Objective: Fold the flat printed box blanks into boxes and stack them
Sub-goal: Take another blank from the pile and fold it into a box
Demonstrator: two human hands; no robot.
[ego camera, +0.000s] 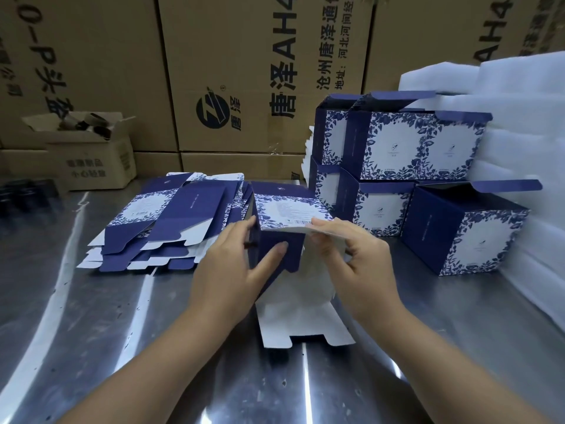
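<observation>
Left hand wraps the side of the half-folded box, right hand pinches its top edge.

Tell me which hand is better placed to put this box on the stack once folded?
Probably the right hand: both hold the half-folded box, but the folded boxes stand on its side; the flat blanks lie by the left hand.

Bare forearms, bare left hand and right hand.

A half-folded blue floral box stands mid-counter, white flaps open toward the near edge. Flat blanks pile left of it; finished boxes stack far right.
</observation>
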